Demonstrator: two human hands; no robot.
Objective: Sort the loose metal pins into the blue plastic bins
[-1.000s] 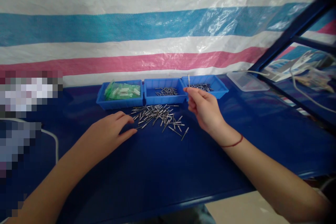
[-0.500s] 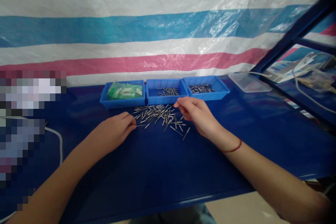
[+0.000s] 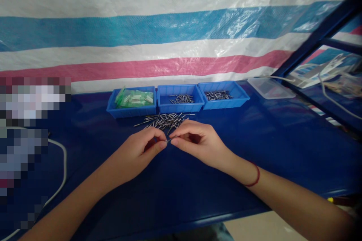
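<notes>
My left hand (image 3: 141,151) and my right hand (image 3: 196,144) meet in front of me on the blue table (image 3: 181,184), fingertips pinched together around a small metal pin (image 3: 169,140) held between them. Just behind the hands lies a loose pile of metal pins (image 3: 164,119). Behind the pile stand three blue trays in a row: the left tray (image 3: 131,111) holds green packets, the middle tray (image 3: 181,106) holds a few pins, and the right tray (image 3: 224,101) holds several short metal pieces.
A striped plastic tarp (image 3: 158,30) hangs behind the table. A clear plastic lid (image 3: 270,87) lies right of the trays. A dark blue frame bar (image 3: 313,37) slants at the right. A white cable (image 3: 60,165) curves at the left.
My right hand came down from above the right tray, reached the pile, then drew back. My left hand took a pin from the pile's left edge, and both hands now meet on a pin.
</notes>
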